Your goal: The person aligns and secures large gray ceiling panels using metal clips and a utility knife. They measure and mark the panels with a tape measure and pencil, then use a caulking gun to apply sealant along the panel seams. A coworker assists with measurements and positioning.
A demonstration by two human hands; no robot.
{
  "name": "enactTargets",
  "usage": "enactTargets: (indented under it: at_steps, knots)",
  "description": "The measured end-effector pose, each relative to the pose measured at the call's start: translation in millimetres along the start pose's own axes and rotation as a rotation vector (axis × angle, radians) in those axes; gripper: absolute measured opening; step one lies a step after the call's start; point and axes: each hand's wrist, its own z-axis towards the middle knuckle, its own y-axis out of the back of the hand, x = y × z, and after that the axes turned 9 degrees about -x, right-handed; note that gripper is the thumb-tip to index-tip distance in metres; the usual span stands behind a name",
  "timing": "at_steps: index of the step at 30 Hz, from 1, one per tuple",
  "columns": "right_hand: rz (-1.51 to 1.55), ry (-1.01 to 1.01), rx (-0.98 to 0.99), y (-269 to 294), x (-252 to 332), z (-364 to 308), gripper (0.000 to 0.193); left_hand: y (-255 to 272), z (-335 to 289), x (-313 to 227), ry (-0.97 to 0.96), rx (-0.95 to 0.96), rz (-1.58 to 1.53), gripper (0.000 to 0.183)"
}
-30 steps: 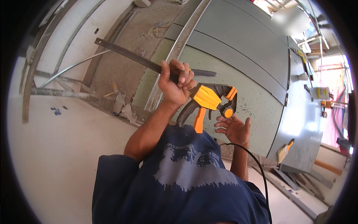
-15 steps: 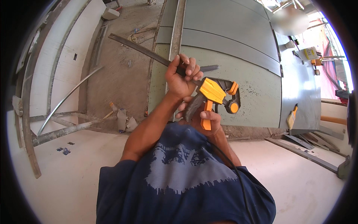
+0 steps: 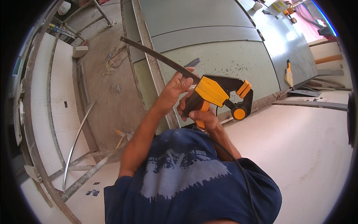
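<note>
A yellow and black bar clamp [image 3: 212, 91] with orange trigger and pads is held in front of my chest, its dark bar slanting up to the left. My right hand [image 3: 205, 116] wraps its black grip, the thumb by the orange trigger. My left hand [image 3: 173, 91] is closed on the bar close to the yellow body, its fingertips partly hidden behind the bar. Beyond the hands lies a pale green board [image 3: 227, 61], with a dark flat piece [image 3: 192, 62] on it.
A long metal channel [image 3: 151, 56] runs across the grey panels [image 3: 201, 15]. A paintbrush [image 3: 288, 74] lies at the grey sheet's right edge, with a white cup [image 3: 257, 6] farther back. Scaffold poles [image 3: 91, 173] and a bent metal strip [image 3: 76, 145] stand at the left.
The view has turned, so the boards appear shifted up and left. My left hand has moved along the bar toward the clamp's body. My right hand keeps its hold on the grip.
</note>
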Motion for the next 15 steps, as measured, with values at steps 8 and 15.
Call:
enactTargets:
  at_steps: [8, 15]
  knots:
    - [-0.508, 0.478, -0.697, -70.8, -43.4, -0.5, 0.053, 14.2, -83.4, -70.1, -0.222, 0.255, 0.038, 0.099]
    - [-0.954, 0.805, -1.219, -71.8, -54.2, -30.6, 0.063, 37.8, -99.5, -102.9, -0.134, 0.420, 0.248, 0.101]
